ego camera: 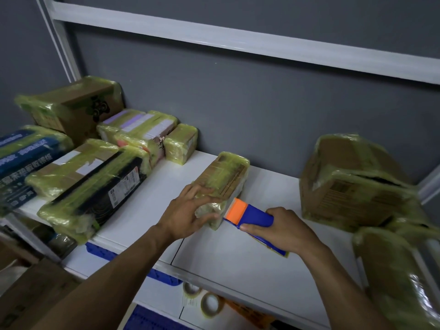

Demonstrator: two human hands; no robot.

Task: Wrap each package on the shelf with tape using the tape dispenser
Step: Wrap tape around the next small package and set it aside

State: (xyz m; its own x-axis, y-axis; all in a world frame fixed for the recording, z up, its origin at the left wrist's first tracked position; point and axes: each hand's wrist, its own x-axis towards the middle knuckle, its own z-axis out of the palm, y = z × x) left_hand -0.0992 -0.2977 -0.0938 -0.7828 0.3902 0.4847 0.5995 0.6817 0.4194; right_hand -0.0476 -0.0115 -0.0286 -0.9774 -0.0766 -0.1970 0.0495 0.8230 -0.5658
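A small brown package (226,177), covered in yellowish tape, lies in the middle of the white shelf (238,253). My left hand (190,210) grips its near end, fingers over the top and thumb on the front face. My right hand (281,228) holds the blue tape dispenser (257,216) by its body. The dispenser's orange head (235,208) presses against the package's near right corner.
Several tape-wrapped packages (95,184) crowd the shelf's left side. A larger wrapped box (352,184) and another package (392,277) stand on the right. Two tape rolls (209,303) and blue crates (164,277) sit on the lower shelf. A grey wall is behind.
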